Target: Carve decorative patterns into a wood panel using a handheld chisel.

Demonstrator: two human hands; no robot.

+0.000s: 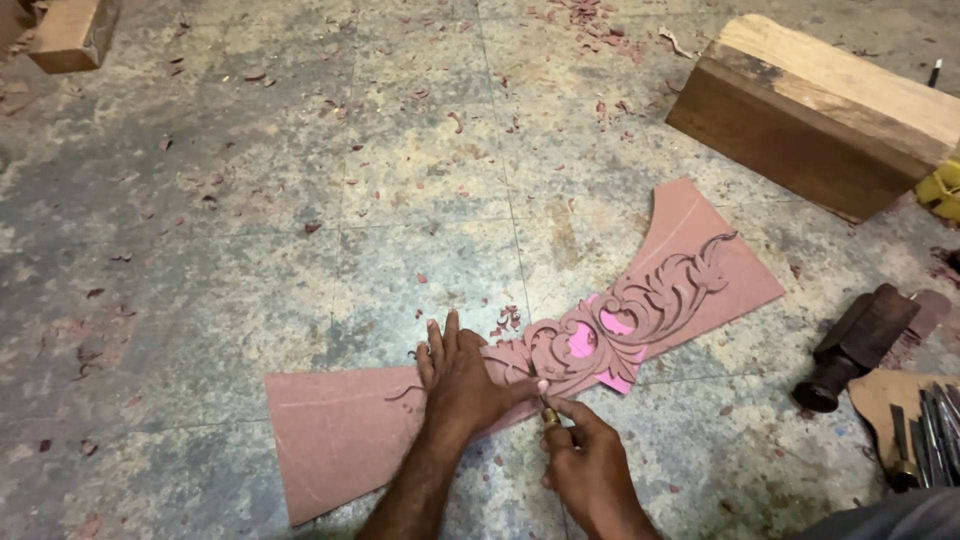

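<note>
A person's left hand (462, 385) lies flat, fingers spread, on a long reddish-brown curved wooden panel (340, 435) carved with scrolling leaves, which rests on the mottled stone floor (300, 200). Just beside it, the right hand (590, 465) closes around a small brass-ferruled carving chisel (549, 415), its tip touching the carving. Right of the hands lie a dark wooden mallet (860, 345) and a bundle of metal chisels (935, 425); beyond them sits a thick timber block (820, 115).
</note>
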